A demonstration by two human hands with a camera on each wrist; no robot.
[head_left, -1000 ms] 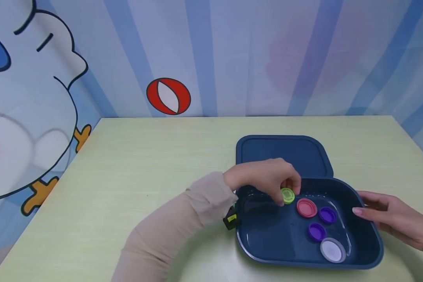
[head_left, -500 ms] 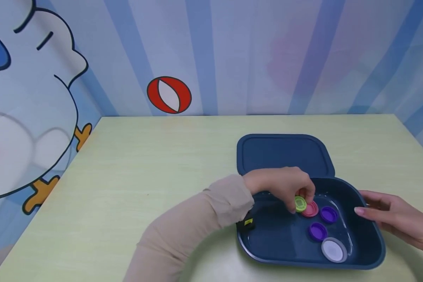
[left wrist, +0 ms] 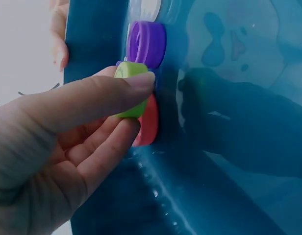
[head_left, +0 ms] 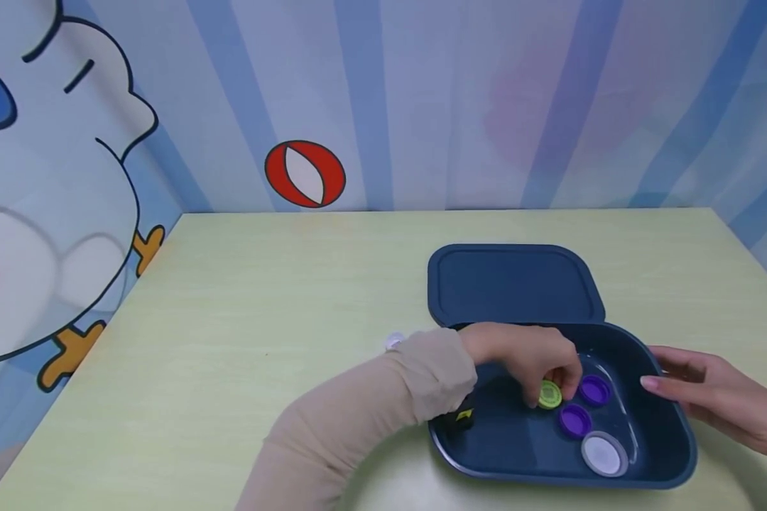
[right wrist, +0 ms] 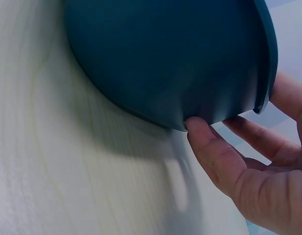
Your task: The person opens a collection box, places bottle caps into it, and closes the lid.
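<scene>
My left hand (head_left: 543, 355) pinches a yellow-green bottle cap (head_left: 549, 395) between thumb and fingers, low inside a dark blue plastic box (head_left: 505, 454). In the left wrist view, a red cap (left wrist: 150, 122) stands right behind the green cap (left wrist: 127, 68); in the head view my hand hides it. Beside them lie two purple caps, one farther back (head_left: 594, 390) and one nearer (head_left: 574, 421). A larger white cap (head_left: 604, 454) sits toward the near right. With the thumb over the rim and fingers against the outer wall, my right hand (head_left: 722, 390) grips the box's right end.
Behind the box lies a flat dark blue lid (head_left: 511, 284) on the pale wooden table (head_left: 262, 298). A small whitish thing (head_left: 394, 341), partly covered by my left sleeve, is on the table left of the box. A printed cloth backdrop (head_left: 415, 106) stands behind.
My left hand has carried the green cap rightward and nearer inside the box, now over the red cap. The whitish thing has come into view behind my sleeve. My right hand keeps its hold.
</scene>
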